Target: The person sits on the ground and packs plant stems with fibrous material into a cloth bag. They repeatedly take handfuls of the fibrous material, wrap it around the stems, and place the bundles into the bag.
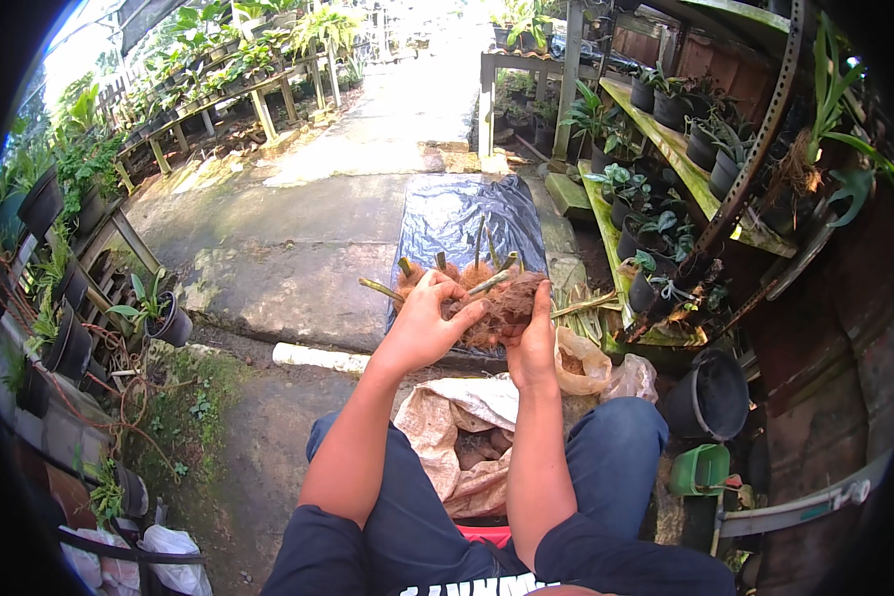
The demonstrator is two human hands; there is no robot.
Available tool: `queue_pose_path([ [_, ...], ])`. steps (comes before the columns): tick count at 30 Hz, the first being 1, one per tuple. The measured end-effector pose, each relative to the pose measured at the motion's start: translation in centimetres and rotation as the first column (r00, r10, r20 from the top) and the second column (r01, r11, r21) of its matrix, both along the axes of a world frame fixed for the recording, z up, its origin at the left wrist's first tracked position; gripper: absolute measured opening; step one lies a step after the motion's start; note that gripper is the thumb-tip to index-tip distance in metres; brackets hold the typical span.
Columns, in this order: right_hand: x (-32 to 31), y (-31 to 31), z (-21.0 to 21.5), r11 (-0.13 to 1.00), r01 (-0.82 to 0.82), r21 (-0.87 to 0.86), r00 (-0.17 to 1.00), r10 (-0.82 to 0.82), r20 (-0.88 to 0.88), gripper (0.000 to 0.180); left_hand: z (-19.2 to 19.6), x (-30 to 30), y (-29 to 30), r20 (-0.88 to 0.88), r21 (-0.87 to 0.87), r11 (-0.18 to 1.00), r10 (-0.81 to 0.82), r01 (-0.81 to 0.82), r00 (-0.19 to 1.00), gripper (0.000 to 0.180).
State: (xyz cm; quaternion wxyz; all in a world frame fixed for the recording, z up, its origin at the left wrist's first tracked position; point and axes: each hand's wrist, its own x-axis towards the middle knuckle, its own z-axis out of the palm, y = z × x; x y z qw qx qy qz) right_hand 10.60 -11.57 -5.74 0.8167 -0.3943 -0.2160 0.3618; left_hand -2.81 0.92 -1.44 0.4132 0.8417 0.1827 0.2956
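Note:
Between my two hands is a plant cutting with a green stem, its base wrapped in a clump of brown coconut fibre. My left hand is closed at its left side, thumb against the fibre. My right hand grips the right side, fingers upright behind and thumb below. Just beyond, several similar cuttings with fibre-wrapped bases and cut green stems stand on a black plastic sheet. My hands partly hide them. Between my knees sits an open whitish sack with brown fibre clumps inside.
To the right are a plastic bag of brown fibre, a black bucket and a green pot. Shelves of potted plants rise at the right. A white log-like piece lies left of the sheet. Potted plants line the left.

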Motion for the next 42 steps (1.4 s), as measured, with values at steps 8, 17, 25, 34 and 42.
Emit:
queue_pose_path([
  [8,-0.3,0.7,0.1,0.994,0.103,-0.035,0.987,-0.098,0.131,0.066,0.7,0.0,-1.1,-0.075,0.150,0.987,-0.052,0.063,0.996,0.054],
  [17,0.1,0.8,-0.3,0.989,0.072,-0.131,0.996,-0.077,-0.034,0.071,0.5,0.4,-1.8,-0.102,0.297,0.954,0.068,-0.036,0.992,0.038],
  [25,2.0,0.3,-0.9,0.972,0.182,-0.149,0.971,-0.201,-0.126,0.072,0.9,0.0,-1.7,-0.098,0.303,0.953,0.044,-0.012,0.994,0.036],
  [34,4.4,-1.1,-1.4,0.945,0.269,-0.185,0.925,-0.307,-0.224,0.075,0.8,-1.0,1.2,0.124,0.188,0.946,0.245,-0.266,0.961,0.031],
  [42,2.5,1.2,-4.8,0.869,0.109,-0.482,0.972,0.009,0.237,0.045,0.7,-1.7,3.9,0.259,-0.292,0.860,0.493,-0.420,0.831,0.026],
])
